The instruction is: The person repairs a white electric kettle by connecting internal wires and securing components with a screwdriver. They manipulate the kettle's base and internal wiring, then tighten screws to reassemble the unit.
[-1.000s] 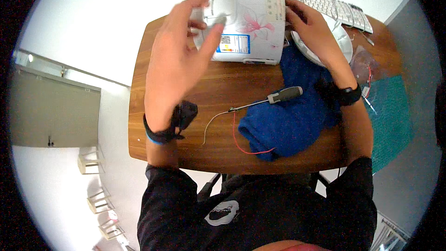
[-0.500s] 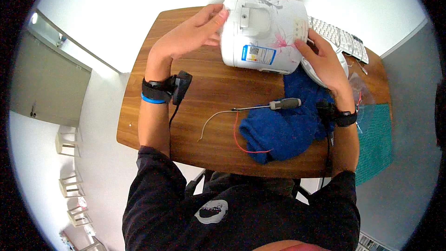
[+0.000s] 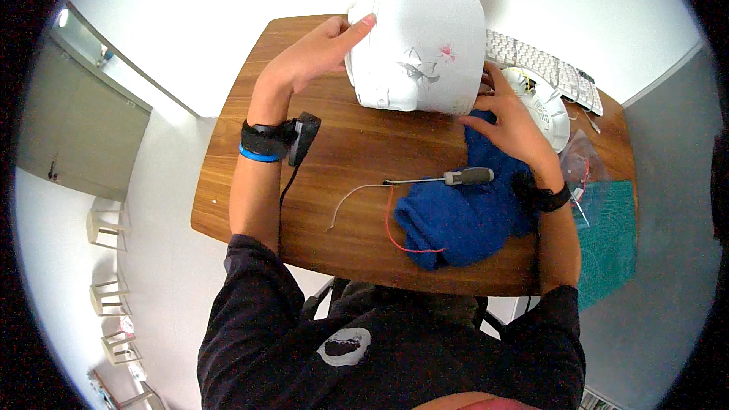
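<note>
A white rice cooker [image 3: 433,49] with grey and pink flower prints lies on its side at the table's far edge, lid end to the left. My left hand [image 3: 319,49] grips the lid end, thumb on top and the other fingers partly hidden behind it. At the opposite end my right hand [image 3: 505,118] curls its fingers around the lower edge. Beside that hand lies a round white base plate [image 3: 548,110] with yellow wire near it. A blue towel [image 3: 456,220] lies nearer me, and a screwdriver [image 3: 471,176] with a grey handle rests across it.
A red wire [image 3: 389,220] and a pale wire [image 3: 345,196] lie by the screwdriver tip. At the right are a white keyboard [image 3: 547,64], a clear plastic bag [image 3: 583,159] and a green mat [image 3: 611,243]. Black cables hang from both wrist straps.
The rice cooker has been rolled in my hands: its handle recess and blue label have turned out of sight. My right hand has shifted lower and left, uncovering more of the base plate.
</note>
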### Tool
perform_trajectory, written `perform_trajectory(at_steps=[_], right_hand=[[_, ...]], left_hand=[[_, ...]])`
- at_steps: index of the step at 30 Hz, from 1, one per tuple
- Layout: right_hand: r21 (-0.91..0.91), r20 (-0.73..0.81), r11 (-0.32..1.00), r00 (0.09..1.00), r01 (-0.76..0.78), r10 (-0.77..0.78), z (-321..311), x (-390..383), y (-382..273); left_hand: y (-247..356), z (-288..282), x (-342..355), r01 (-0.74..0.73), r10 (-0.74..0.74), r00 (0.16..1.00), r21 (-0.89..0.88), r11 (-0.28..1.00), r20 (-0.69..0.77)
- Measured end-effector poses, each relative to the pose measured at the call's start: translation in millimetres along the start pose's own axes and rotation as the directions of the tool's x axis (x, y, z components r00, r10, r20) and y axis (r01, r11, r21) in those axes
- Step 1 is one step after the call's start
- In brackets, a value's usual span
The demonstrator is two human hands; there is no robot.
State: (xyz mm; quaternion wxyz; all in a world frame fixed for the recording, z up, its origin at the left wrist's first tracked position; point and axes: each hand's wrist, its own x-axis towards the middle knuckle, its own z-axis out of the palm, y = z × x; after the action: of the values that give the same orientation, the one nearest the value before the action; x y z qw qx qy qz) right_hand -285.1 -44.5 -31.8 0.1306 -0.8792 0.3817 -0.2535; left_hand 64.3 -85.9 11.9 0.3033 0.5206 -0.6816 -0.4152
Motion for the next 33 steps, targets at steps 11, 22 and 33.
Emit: perform_trajectory(at_steps=[11,22,33], right_hand=[[0.321,0.335,0.915,0.933,-0.243,0.130,-40.9,-0.4,-21.0],[0.511,-0.051,0.847,0.979,-0.144,0.197,-1.0,6.1,-40.9],[0.434,0.032,0.880,0.980,-0.193,0.199,-1.0,3.1,-48.1]], left_hand=[[-0.6,-19.1,-11.7,-0.262,0.293,0.953,0.282,0.923,-0.072],[6.5,-19.0,-17.5,-0.328,0.337,0.941,0.266,0.906,0.015],[14.1,-24.6,-30.9,-0.222,0.236,0.971,0.229,0.948,-0.032]])
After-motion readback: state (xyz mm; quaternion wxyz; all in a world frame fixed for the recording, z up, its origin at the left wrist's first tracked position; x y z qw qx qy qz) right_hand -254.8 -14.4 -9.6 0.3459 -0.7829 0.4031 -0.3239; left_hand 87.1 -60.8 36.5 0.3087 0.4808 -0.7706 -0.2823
